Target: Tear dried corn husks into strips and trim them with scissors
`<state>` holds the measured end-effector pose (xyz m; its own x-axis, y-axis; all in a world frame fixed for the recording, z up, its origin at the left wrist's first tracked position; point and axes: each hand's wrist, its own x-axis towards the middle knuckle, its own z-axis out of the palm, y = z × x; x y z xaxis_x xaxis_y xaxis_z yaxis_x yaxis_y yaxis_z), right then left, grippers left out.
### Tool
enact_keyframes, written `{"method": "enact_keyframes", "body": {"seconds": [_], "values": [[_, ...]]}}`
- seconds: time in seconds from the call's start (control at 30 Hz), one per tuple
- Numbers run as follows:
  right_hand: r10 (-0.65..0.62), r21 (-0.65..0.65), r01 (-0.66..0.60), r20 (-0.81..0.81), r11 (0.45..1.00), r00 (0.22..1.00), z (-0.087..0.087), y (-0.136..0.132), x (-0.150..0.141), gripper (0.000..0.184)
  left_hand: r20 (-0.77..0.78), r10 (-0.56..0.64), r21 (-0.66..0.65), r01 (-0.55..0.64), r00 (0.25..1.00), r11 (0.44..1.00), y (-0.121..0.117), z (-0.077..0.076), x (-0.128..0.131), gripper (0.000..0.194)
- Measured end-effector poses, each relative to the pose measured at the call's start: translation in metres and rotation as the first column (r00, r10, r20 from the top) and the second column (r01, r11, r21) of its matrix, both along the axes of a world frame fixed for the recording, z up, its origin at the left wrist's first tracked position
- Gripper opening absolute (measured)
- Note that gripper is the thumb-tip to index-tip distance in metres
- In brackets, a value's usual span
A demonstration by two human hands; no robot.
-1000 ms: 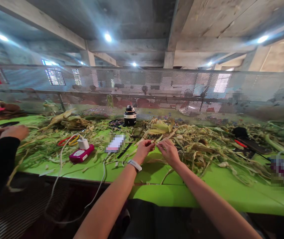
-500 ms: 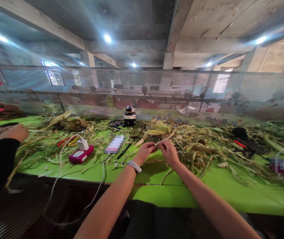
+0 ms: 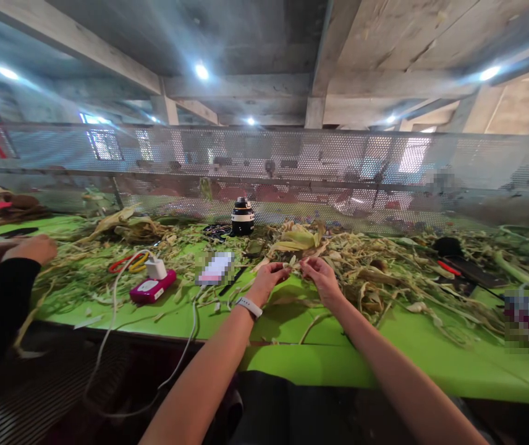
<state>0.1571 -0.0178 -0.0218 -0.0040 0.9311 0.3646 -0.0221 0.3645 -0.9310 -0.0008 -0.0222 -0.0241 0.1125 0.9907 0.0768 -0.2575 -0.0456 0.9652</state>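
My left hand point(image 3: 269, 281), with a white band on its wrist, is closed in a pinch on a small pale strip of corn husk point(image 3: 292, 262). Close by on the right, my right hand point(image 3: 321, 278) has its thumb and fingertips pressed together; what lies between them is too small to make out. A narrow gap parts the two hands above the green tabletop point(image 3: 287, 321). Just behind them rises a heap of dry corn husks point(image 3: 352, 266), with a broad yellow-green husk point(image 3: 299, 240) on top.
A phone point(image 3: 215, 269) on a white cable, a magenta power strip point(image 3: 153, 287) with a white plug, and a black bottle point(image 3: 243, 217) stand left of centre. At far left a co-worker's hand point(image 3: 33, 249) works. Perforated metal panels point(image 3: 264, 154) close off the back.
My hands have drawn slightly apart, the right one shifting a little to the right. A pale strip now shows at my left fingertips.
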Motion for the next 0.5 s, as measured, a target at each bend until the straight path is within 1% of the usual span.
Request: {"method": "enact_keyframes", "body": {"seconds": [0.07, 0.13, 0.23, 0.33, 0.5], "values": [[0.072, -0.026, -0.075, -0.081, 0.997, 0.994, 0.0021, -0.0009, -0.0002, 0.046, 0.015, -0.007, -0.002, 0.007, 1.0, 1.0, -0.0011, 0.0013, 0.0002, 0.017], [0.082, -0.043, -0.087, -0.093, 0.995, 0.992, 0.0028, -0.0019, -0.0006, 0.047, 0.012, -0.011, -0.003, 0.011, 1.0, 1.0, -0.0023, 0.0022, 0.0006, 0.016], [0.078, -0.035, -0.079, -0.024, 0.996, 0.997, 0.0021, -0.0024, -0.0001, 0.044, -0.008, -0.024, -0.001, 0.024, 1.0, 1.0, -0.0035, 0.0026, 0.0013, 0.017], [0.106, -0.031, -0.105, 0.043, 0.994, 0.993, 0.0009, -0.0011, 0.0012, 0.04, -0.022, -0.044, 0.014, 0.044, 0.999, 0.999, -0.0038, 0.0023, 0.0016, 0.022], [0.084, -0.031, -0.083, 0.038, 0.996, 0.996, -0.0013, 0.002, 0.0014, 0.04, -0.018, -0.06, 0.017, 0.06, 0.998, 0.998, -0.0027, 0.0, 0.0026, 0.025]]}}
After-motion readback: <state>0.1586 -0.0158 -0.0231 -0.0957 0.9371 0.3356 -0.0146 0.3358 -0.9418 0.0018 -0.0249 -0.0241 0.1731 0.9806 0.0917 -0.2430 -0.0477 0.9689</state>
